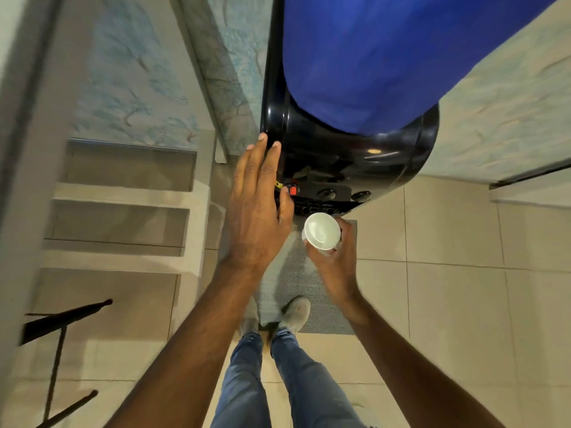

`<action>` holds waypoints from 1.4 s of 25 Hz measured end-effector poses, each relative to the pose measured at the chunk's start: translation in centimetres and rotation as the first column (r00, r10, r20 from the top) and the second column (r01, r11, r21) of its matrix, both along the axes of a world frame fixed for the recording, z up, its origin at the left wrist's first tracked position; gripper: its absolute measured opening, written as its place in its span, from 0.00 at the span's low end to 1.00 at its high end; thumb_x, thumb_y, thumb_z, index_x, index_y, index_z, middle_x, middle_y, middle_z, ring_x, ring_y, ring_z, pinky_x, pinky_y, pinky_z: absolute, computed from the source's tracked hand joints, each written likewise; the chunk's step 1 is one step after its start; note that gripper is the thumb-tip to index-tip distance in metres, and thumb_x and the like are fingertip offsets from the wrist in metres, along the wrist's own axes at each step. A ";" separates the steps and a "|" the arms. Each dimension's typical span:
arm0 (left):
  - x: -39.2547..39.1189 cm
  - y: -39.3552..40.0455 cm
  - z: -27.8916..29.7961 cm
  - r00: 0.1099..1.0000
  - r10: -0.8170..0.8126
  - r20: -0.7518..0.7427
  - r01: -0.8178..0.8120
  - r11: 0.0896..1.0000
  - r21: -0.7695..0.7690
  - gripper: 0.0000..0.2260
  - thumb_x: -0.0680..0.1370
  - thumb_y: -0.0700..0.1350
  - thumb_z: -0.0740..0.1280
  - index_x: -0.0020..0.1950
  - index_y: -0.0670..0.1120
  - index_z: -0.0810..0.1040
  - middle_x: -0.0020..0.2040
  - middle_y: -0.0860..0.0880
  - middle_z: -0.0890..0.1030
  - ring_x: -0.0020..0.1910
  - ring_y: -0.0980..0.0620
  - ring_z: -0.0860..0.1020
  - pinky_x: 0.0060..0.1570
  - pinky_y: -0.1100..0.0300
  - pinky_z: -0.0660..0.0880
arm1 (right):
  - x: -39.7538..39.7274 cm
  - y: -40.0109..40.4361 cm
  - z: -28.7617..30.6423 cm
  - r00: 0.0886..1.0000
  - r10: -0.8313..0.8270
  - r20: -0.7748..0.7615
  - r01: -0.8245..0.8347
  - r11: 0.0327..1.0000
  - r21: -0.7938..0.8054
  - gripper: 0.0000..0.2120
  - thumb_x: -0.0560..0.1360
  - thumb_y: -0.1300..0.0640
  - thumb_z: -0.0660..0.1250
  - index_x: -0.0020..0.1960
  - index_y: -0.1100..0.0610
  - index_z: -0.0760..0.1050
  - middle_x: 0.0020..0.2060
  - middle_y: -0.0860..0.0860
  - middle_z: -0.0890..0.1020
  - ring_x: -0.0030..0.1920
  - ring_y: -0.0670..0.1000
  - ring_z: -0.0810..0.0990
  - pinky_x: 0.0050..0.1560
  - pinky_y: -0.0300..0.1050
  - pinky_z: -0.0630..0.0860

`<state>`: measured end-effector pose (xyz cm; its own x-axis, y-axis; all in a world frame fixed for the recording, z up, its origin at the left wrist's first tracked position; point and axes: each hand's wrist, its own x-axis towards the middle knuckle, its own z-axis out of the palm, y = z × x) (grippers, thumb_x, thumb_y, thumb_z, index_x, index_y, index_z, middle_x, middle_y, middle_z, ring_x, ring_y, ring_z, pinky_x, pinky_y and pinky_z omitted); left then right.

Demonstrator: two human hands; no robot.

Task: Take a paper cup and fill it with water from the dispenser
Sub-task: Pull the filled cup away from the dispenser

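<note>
A white paper cup (321,230) is upright in my right hand (336,261), whose fingers wrap its side. The cup sits just in front of and below the black taps (315,208) of the dispenser (349,156). The dispenser is glossy black with a big blue bottle (386,57) on top. My left hand (258,208) is spread flat against the dispenser's left front side, fingertips on its upper edge, thumb near a red tap lever (293,189). Inside, the cup looks pale; I cannot tell whether it holds water.
A grey mat (296,282) lies on the tiled floor under the dispenser, with my feet (295,312) at its near edge. Pale steps or shelves (123,196) stand on the left. A dark chair frame (58,325) is at the lower left. Marbled walls flank the dispenser.
</note>
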<state>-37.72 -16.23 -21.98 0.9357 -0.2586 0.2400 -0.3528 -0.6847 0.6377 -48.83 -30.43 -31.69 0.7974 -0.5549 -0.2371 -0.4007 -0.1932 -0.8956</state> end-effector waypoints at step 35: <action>2.0 26.5 20.3 0.889 0.442 -0.119 -0.369 0.845 0.388 0.29 0.84 0.57 0.64 0.83 0.49 0.61 0.83 0.47 0.62 0.82 0.46 0.61 0.81 0.46 0.59 | 19.6 22.3 31.7 0.710 0.668 0.221 -0.647 0.744 -0.169 0.33 0.68 0.51 0.82 0.68 0.49 0.69 0.62 0.49 0.76 0.61 0.49 0.75 0.51 0.33 0.74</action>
<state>-35.76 10.24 -1.64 0.9923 0.1233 0.0080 0.1122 -0.9266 0.3589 -29.25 -8.18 -0.01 0.9912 0.1256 0.0423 0.0887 -0.3906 -0.9163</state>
